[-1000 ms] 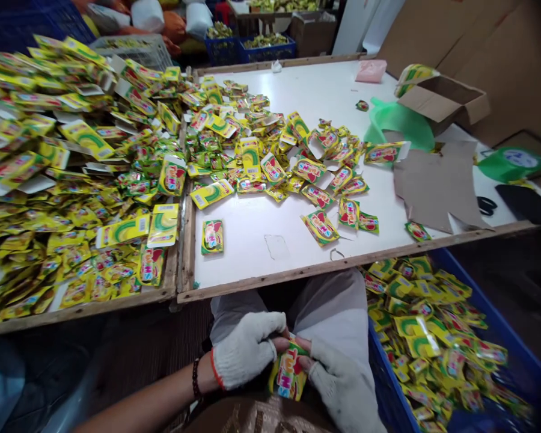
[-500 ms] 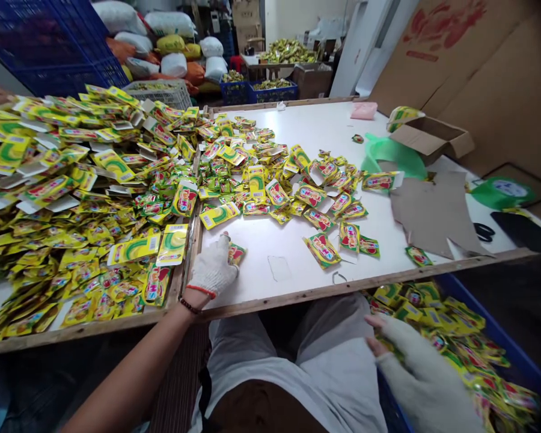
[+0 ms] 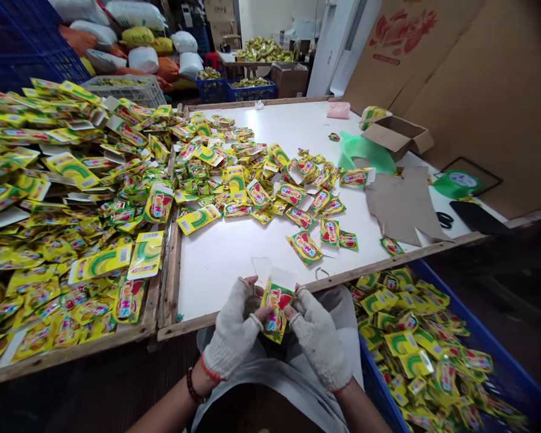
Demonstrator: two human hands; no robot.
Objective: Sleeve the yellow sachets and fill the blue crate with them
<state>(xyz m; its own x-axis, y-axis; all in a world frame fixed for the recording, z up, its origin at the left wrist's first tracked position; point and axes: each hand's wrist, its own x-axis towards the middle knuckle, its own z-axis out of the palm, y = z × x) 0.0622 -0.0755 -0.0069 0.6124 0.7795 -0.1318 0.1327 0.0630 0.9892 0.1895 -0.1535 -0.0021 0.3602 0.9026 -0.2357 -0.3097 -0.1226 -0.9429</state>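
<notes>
Packing workshop, small-factory sort. Signs: white desk [image 3: 197, 294] with rough timber edging, heaped with near-identical yellow-green cartons [image 3: 72, 170] and sachets [image 3: 67, 331]; blue plastic crate [image 3: 478, 326] below it at right, full of similar packs. Back of room: stuffed sacks [image 3: 135, 17] piled up, filled bins [image 3: 256, 94], second desk [image 3: 228, 58] with another yellow-green heap. Large printed cardboard [image 3: 437, 96] upright at right. Left hand [image 3: 237, 319] and right hand [image 3: 318, 337] in knitted work gloves.
</notes>
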